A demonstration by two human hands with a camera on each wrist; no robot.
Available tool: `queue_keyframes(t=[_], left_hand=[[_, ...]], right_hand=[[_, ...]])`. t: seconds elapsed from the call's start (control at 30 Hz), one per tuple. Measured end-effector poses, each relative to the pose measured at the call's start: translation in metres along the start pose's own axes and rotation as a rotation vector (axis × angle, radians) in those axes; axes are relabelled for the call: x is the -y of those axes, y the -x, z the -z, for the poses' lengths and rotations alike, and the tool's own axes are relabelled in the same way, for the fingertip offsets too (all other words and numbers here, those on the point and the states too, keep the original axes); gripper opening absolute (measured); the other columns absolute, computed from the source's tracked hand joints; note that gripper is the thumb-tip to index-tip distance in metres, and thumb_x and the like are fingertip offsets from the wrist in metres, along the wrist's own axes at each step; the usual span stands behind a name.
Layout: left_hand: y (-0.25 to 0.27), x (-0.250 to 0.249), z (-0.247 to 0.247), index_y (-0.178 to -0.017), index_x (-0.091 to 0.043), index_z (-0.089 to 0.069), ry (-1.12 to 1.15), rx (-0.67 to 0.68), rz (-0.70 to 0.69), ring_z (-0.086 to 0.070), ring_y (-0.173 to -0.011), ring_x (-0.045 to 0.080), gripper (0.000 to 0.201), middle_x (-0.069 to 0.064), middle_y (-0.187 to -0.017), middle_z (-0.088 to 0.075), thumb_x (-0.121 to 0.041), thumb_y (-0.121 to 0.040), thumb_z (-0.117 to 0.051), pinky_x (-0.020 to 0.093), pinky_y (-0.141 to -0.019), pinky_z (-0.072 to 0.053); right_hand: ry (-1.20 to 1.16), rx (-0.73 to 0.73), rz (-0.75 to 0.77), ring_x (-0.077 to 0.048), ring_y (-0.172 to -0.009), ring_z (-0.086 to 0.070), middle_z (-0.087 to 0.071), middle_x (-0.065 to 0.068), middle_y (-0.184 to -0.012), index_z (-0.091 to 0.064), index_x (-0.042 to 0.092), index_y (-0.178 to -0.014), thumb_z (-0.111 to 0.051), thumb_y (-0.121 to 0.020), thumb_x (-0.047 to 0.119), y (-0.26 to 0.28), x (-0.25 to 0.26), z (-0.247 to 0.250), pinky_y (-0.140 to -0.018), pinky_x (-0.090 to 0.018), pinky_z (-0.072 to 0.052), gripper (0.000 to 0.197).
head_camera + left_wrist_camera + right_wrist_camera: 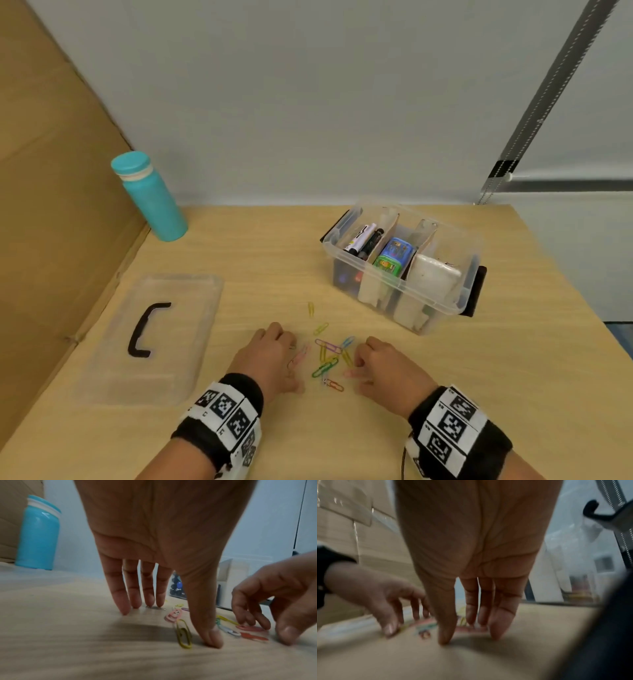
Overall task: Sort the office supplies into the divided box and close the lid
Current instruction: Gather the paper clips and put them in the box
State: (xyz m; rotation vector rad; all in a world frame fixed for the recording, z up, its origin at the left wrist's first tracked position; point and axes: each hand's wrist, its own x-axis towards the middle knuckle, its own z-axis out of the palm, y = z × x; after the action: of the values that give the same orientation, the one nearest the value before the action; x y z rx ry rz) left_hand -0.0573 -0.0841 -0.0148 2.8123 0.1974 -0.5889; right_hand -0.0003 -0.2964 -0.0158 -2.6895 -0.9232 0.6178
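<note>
Several coloured paper clips (328, 359) lie loose on the wooden table between my hands. My left hand (291, 368) stands on its straight fingertips at their left edge, thumb down beside an olive clip (183, 635) and a pink clip (173, 615). My right hand (359, 371) touches the table at their right edge, fingers on a red-pink clip (250, 628). Neither hand holds anything. Two yellow clips (311, 309) lie a little farther away. The clear divided box (394, 281) stands open at the right with markers, small colourful boxes and a white item in its three sections.
The clear lid (191, 342) with a black handle lies flat at the left. A teal bottle (147, 195) stands at the back left against a cardboard wall (51, 205). The right wrist view is blurred.
</note>
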Motion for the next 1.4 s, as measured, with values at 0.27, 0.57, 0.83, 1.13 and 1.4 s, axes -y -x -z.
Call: queue_keyframes(t=[0.27,0.57,0.83,1.13,1.4], left_hand=[[-0.010,0.012,-0.005,-0.105,-0.019,-0.063,0.202,-0.104,-0.011,-0.058,-0.094,0.014,0.022,-0.007,-0.096,-0.052,-0.021,-0.083,-0.067,0.023,-0.084,-0.047],[-0.019,0.017,-0.001,-0.081,-0.026,-0.057,0.235,-0.084,-0.033,-0.056,-0.077,0.010,0.008,-0.012,-0.078,-0.055,-0.019,-0.083,-0.060,0.020,-0.073,-0.046],[-0.014,0.006,0.000,-0.111,-0.022,-0.049,-0.025,-0.154,-0.094,-0.046,-0.104,0.016,0.030,-0.004,-0.112,-0.046,-0.042,-0.089,-0.051,0.028,-0.078,-0.044],[-0.026,-0.001,0.002,-0.084,-0.022,-0.050,0.131,-0.170,-0.100,-0.051,-0.083,0.014,0.016,-0.005,-0.089,-0.053,-0.037,-0.091,-0.053,0.028,-0.077,-0.047],[-0.003,0.041,0.009,-0.093,-0.019,-0.056,0.970,-0.095,-0.028,-0.056,-0.067,0.015,0.020,0.000,-0.075,-0.053,-0.005,-0.095,-0.042,0.027,-0.065,-0.051]], right_hand=[[0.014,-0.043,-0.048,-0.022,-0.095,-0.050,-0.037,0.002,-0.092,-0.039,0.022,-0.089,-0.047,-0.095,0.027,-0.006,0.013,-0.007,-0.070,-0.025,-0.028,0.012],[-1.346,-0.123,-0.314,-0.019,-0.054,-0.050,-0.050,-0.011,-0.065,-0.055,0.002,-0.084,-0.032,-0.089,-0.009,-0.006,-0.009,-0.003,-0.052,-0.028,-0.045,0.026],[-0.346,-0.109,-0.273,-0.012,-0.072,-0.046,-0.049,0.004,-0.084,-0.045,0.018,-0.089,-0.059,-0.088,0.028,-0.027,0.006,-0.015,-0.059,-0.019,-0.033,0.017],[-0.089,-0.112,-0.270,-0.017,-0.079,-0.041,-0.040,-0.002,-0.092,-0.051,0.011,-0.098,-0.044,-0.091,0.017,-0.039,0.022,-0.015,-0.068,-0.024,-0.033,0.012],[-1.084,-0.083,-0.281,-0.012,-0.056,-0.053,-0.054,-0.004,-0.071,-0.064,0.010,-0.091,-0.044,-0.095,0.004,-0.026,-0.012,-0.009,-0.055,-0.020,-0.046,0.021]])
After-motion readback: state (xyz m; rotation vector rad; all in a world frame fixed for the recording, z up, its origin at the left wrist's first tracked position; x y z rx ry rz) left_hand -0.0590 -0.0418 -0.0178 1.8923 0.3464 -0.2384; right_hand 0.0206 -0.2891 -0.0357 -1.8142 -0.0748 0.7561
